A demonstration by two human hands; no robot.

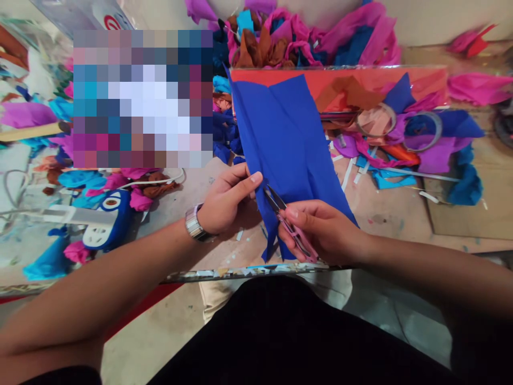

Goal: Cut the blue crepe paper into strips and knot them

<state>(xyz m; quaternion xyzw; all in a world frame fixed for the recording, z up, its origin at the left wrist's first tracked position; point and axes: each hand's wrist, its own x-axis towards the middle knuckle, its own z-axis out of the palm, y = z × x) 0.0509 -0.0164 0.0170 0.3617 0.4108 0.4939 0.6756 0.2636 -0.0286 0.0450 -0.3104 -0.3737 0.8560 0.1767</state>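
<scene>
A large blue sheet of thin, creased material lies on the table, its near end hanging in narrow pieces close to the front edge. My left hand, with a metal watch on the wrist, pinches the sheet's left edge between thumb and fingers. My right hand is closed round the pink handles of a pair of scissors. The scissor blades point up and left, slightly apart, at the sheet's left edge just beside my left fingertips.
Colourful scraps are heaped behind the sheet, near a red flat packet. Tape rolls lie among scraps at the right. A blue-and-white power strip with cables sits left. A blurred patch covers the back left. The table edge runs in front.
</scene>
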